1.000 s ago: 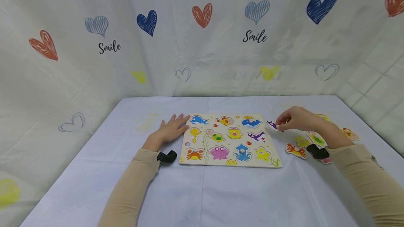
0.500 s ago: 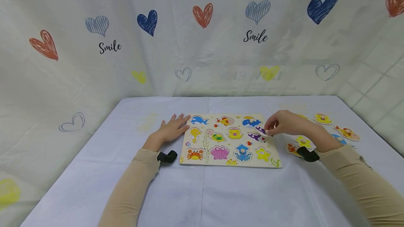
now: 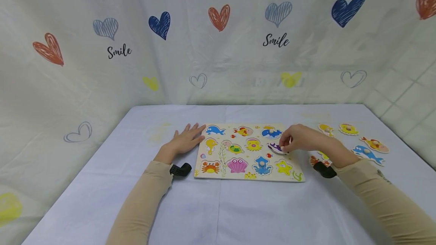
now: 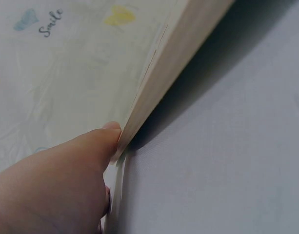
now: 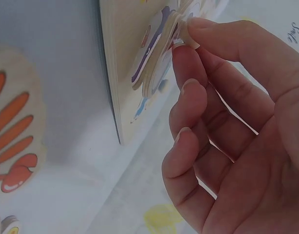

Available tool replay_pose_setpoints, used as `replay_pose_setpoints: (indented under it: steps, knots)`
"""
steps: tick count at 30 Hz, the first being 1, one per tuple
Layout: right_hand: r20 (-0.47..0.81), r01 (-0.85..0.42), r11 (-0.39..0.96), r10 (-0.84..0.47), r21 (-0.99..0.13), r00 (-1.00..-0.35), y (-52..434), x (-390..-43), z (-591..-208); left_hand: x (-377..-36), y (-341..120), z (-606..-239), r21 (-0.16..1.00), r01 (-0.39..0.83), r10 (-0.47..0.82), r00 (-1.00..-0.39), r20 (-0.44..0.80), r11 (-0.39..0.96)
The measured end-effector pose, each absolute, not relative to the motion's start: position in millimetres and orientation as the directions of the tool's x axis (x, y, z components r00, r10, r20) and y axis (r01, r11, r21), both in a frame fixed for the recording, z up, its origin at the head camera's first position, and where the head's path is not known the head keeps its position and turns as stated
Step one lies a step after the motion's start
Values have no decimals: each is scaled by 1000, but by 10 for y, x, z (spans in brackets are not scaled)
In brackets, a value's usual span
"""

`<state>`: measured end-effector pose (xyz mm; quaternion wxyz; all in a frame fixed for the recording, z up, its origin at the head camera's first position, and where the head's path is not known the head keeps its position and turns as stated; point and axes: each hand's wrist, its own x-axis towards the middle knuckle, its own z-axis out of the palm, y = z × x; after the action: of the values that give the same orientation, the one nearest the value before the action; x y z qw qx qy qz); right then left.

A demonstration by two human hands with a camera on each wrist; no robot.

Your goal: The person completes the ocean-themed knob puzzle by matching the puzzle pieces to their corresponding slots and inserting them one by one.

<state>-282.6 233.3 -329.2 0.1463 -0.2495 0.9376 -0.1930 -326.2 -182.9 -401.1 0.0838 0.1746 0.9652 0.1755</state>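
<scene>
Partly hidden, the purple piece (image 3: 275, 148) sits in the right hand's (image 3: 299, 139) pinching grip; left hand (image 3: 185, 141) flat, released.

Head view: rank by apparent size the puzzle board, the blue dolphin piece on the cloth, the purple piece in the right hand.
1. Puzzle board, clearly the largest.
2. Blue dolphin piece.
3. Purple piece, though the right hand hides part, so 2 versus 3 is unsure.

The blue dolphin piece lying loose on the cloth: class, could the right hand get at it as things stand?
Probably not at once: the right hand pinches the purple whale piece over the puzzle board. Nothing blocks the blue dolphin piece otherwise.
</scene>
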Motion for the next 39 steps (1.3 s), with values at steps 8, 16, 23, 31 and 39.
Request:
replay_pose_setpoints:
  steps: [8, 16, 23, 31, 39]
  knots:
    - [-181, -415, 807, -523, -420, -833, 2295, -2843, -3317, -3279, -1834, -4013, 362, 307, 364, -926, -102, 880]
    - [-194, -401, 815, -511, -418, -837, 2282, -2861, -3339, -3278, -1836, -4020, 361, 302, 360, -927, -105, 882]
    - [-200, -401, 819, -510, -410, -837, 2268, -2866, -3340, -3268, -1832, -4013, 360, 301, 360, -927, -107, 883]
    - [-210, -393, 826, -502, -404, -839, 2230, -2852, -3316, -3257, -1825, -3999, 366, 299, 360, -927, -109, 881]
    - [-213, -391, 828, -499, -402, -840, 2231, -2868, -3324, -3258, -1829, -4004, 370, 301, 362, -926, -106, 879]
